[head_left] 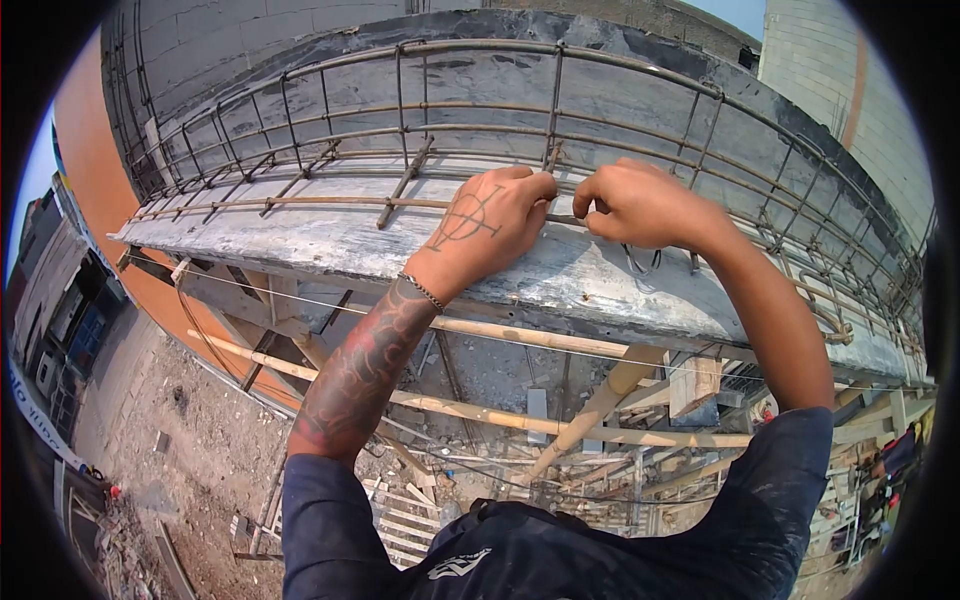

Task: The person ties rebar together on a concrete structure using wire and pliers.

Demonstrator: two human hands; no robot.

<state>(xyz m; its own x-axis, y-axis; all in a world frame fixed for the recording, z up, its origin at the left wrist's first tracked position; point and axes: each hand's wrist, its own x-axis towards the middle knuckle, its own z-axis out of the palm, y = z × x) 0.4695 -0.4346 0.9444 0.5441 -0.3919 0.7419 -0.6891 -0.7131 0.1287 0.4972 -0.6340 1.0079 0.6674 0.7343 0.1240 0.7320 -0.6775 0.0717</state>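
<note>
The fingers (538,188) of the left hand (490,225) are pinched narrow, thumb against forefinger, on a thin horizontal bar (330,202). Facing them, almost touching, the right hand (645,205) curls shut on the same bar; the 2 grips sit close together, probably to steady that 1 spot. Dark wire loops (640,264) hang just under the right hand, though I cannot tell whether its fingers hold them. The bar lies along the near edge of a rebar cage (400,100), which rests on a grey concrete ledge (330,245). Both forearms reach up over wooden scaffold poles (500,418), with rubble-strewn ground (200,440) far below.
</note>
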